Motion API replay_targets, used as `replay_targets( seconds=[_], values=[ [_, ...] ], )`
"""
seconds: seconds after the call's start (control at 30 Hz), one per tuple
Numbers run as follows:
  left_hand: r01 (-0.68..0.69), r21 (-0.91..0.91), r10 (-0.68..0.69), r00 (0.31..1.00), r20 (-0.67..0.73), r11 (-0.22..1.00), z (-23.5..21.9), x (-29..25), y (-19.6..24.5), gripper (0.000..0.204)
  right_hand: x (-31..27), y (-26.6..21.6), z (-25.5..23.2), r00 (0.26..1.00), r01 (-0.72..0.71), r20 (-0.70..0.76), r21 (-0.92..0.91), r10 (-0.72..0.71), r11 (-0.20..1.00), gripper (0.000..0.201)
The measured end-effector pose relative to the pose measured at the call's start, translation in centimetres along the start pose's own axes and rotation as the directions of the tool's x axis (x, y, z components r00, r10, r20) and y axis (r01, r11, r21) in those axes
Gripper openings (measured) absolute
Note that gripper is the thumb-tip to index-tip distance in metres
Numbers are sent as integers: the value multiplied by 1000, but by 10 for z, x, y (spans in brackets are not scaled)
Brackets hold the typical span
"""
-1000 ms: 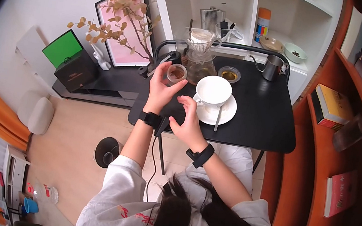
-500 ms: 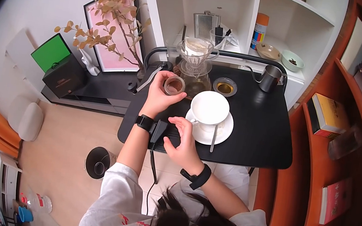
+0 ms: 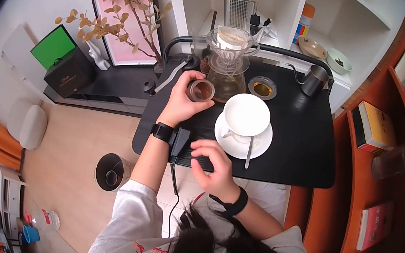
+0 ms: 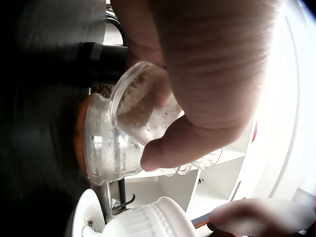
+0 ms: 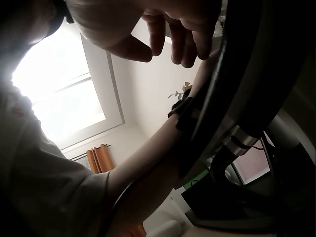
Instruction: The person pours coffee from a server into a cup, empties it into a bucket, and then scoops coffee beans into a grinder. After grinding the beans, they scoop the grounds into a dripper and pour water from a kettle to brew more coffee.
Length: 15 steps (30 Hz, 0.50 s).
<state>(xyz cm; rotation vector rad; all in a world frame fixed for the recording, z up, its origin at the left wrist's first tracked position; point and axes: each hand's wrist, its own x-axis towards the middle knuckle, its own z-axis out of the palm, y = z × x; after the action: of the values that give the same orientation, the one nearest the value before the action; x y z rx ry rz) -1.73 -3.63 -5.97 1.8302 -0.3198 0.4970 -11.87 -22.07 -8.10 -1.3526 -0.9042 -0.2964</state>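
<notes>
My left hand (image 3: 184,100) grips a small clear glass jar (image 3: 201,90) with brown powder in it, thumb on one side and fingers round the other. In the left wrist view the jar (image 4: 148,106) is tilted, with powder clinging inside. Right behind it stands a glass coffee server (image 3: 227,81) with a glass dripper (image 3: 230,50) and paper filter (image 3: 232,38) on top. My right hand (image 3: 213,168) hovers by the table's front edge, fingers loosely bent around nothing. Nearest to it is a white cup (image 3: 247,114) on a saucer (image 3: 261,148) with a spoon (image 3: 249,153).
A hand grinder (image 3: 171,74) with a long crank stands at the table's left. Behind the cup lies a round dish (image 3: 263,88), and a steel gooseneck kettle (image 3: 314,81) is at the back right. A black cable hangs from the left wrist.
My left hand has lowered the jar slightly toward the table, in front of the server. The right hand has drawn back toward the front edge, away from the cup. The head view has also shifted.
</notes>
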Motion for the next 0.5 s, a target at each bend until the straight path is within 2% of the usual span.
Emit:
replay_targets(
  seconds=[0.07, 0.13, 0.2, 0.27, 0.3, 0.4, 0.43, 0.5],
  values=[
    [0, 12, 0, 1000, 7, 1000, 0, -1, -1, 67, 1, -20, -14, 997, 3, 83, -8, -2, 1000, 17],
    [-3, 28, 2, 1000, 19, 1000, -1, -3, 0, 67, 10, -40, -35, 991, 112, 77, -89, -105, 990, 10],
    [-20, 47, 19, 1000, 23, 999, -1, -4, 0, 67, 13, -59, -66, 996, 36, 94, -274, -11, 961, 9],
    [-51, 71, 50, 999, 23, 996, -2, -5, -1, 67, 10, -64, -87, 979, -173, 39, -348, 198, 922, 11],
    [-49, 67, 49, 999, 11, 996, -2, -5, 0, 64, 9, -63, -99, 955, -228, 65, -460, 288, 858, 22],
    [-44, 54, 44, 999, -2, 998, 0, -6, 5, 59, 5, -62, -110, 904, -248, 102, -667, 416, 703, 30],
    [-43, 52, 43, 999, 9, 998, -1, -6, 5, 59, 0, -59, -111, 890, -235, 129, -693, 438, 681, 37],
    [-46, 33, 45, 999, 23, 998, -1, -6, 6, 59, -7, -51, -107, 888, -262, 105, -686, 448, 679, 34]
  ],
)
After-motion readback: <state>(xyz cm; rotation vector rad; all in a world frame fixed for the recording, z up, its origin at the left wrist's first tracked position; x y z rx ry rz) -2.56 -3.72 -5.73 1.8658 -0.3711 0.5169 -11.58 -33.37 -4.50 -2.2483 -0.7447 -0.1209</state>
